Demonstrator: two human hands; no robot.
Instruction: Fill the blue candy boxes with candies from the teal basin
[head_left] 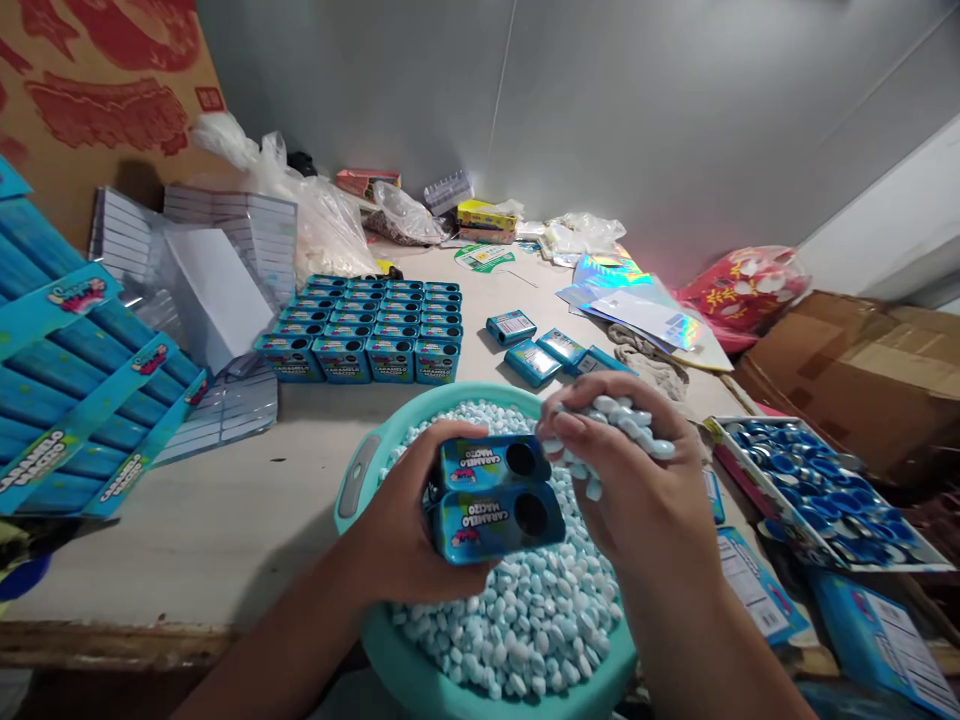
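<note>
My left hand [420,520] is wrapped round two blue candy boxes [487,505] held side by side, each with a dark round hole at its right end. My right hand [637,460] cups a heap of pale blue candies [626,420] close to those holes, and a few candies hang below the fingers. Under both hands stands a turquoise tub [420,690] filled with the same candies [510,620]. Behind it, several blue boxes [367,330] stand in tight rows, their tops showing dark holes.
Several loose blue boxes [534,362] lie beyond the tub. On the right are a tray of blue caps [825,490] and a cardboard box [847,370]. A blue display carton [75,370] leans at the left, near plastic bags [330,220] and packaging sheets.
</note>
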